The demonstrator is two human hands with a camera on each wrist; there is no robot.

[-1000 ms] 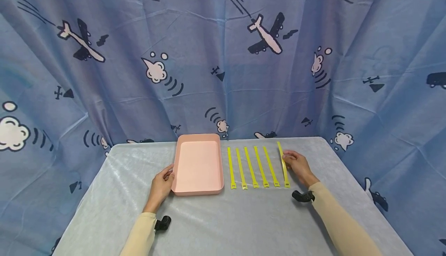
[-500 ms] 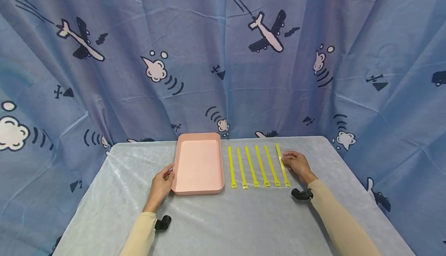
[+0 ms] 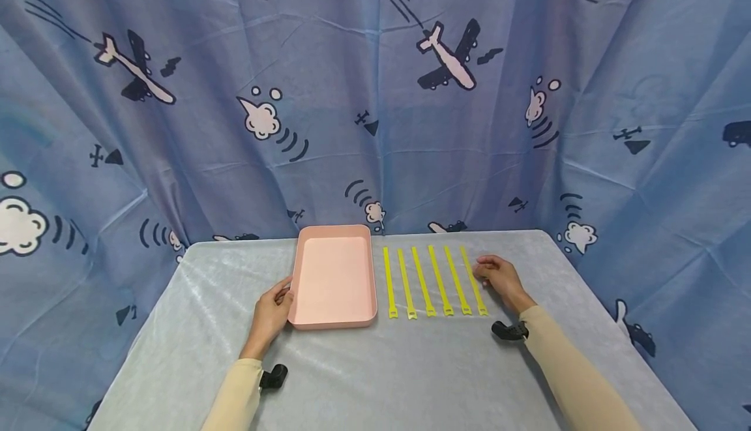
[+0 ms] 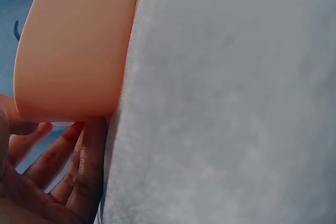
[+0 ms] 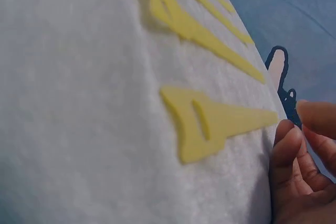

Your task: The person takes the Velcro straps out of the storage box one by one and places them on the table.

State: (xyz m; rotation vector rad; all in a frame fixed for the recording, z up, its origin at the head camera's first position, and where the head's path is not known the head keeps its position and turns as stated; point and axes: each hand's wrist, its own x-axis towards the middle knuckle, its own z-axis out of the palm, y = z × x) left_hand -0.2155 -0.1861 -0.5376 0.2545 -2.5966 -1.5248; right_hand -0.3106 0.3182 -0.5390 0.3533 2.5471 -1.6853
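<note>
Several yellow hook-and-loop cable ties [image 3: 440, 281], each with a slotted wider end, lie side by side on the table. Just right of the rightmost cable tie [image 3: 474, 281] is my right hand [image 3: 499, 278], fingers loosely bent. In the right wrist view, its fingers stay near the narrow end of the nearest cable tie [image 5: 231, 121] and grip nothing; whether they touch it is unclear. My left hand [image 3: 272, 310] touches the left side of a shallow pink tray [image 3: 333, 325]. The left wrist view shows its fairly straight fingers [image 4: 89, 171] against the tray's outer wall [image 4: 73, 61].
A pale grey cloth covers the table [image 3: 375, 379]. Directly behind its far edge hangs a blue curtain [image 3: 328, 177] with printed airplanes. A black wrist camera [image 3: 509, 330] sits on the right wrist, another camera [image 3: 274, 376] on the left.
The rightmost cable tie, earlier at the right fingers with its far end raised, has come down and left to lie with the others. The right hand has released it. The left hand stays at the tray.
</note>
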